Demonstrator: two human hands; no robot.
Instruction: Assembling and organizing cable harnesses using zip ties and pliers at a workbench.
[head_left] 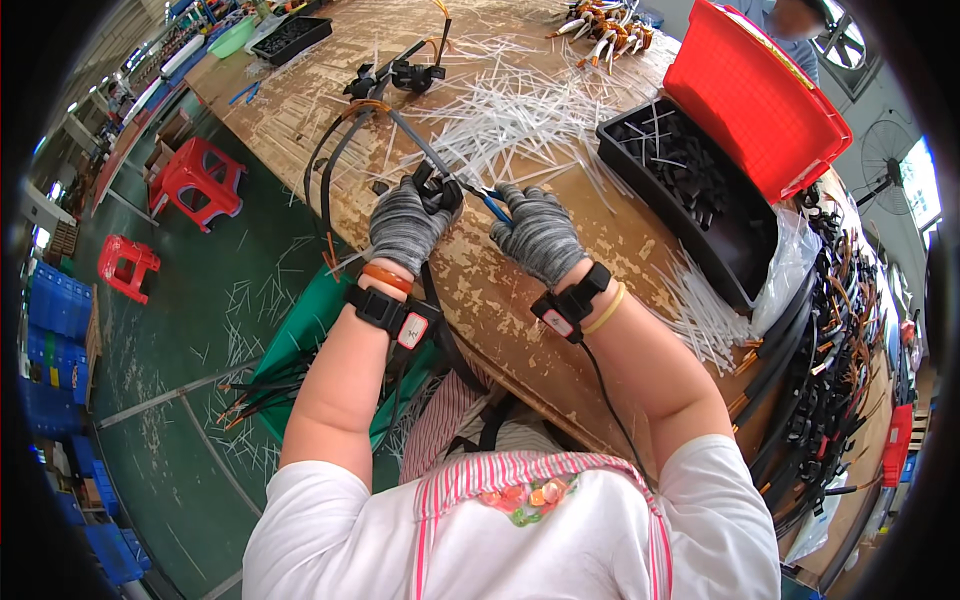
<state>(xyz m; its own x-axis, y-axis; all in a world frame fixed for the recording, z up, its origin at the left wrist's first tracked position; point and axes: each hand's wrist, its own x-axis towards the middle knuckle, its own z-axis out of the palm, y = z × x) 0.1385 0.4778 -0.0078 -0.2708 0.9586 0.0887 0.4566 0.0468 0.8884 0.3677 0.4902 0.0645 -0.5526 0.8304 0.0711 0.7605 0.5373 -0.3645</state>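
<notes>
My left hand (405,225), in a grey knit glove, grips a black plastic part (436,190) fixed on a bundle of black cables (335,165) that loops over the wooden bench's near edge. My right hand (538,232), gloved the same way, holds a small cutter with blue handles (492,205) whose tip meets the black part. A white cable tie sticks out from the part toward the left. Both wrists carry black strapped bands.
Loose white cable ties (520,115) litter the worn wooden bench (480,285). A black tray of black parts (690,190) with a red bin (755,95) lies at right, finished cable bundles (830,330) beyond. A green bin (300,340) and red stools (195,175) stand on the floor at left.
</notes>
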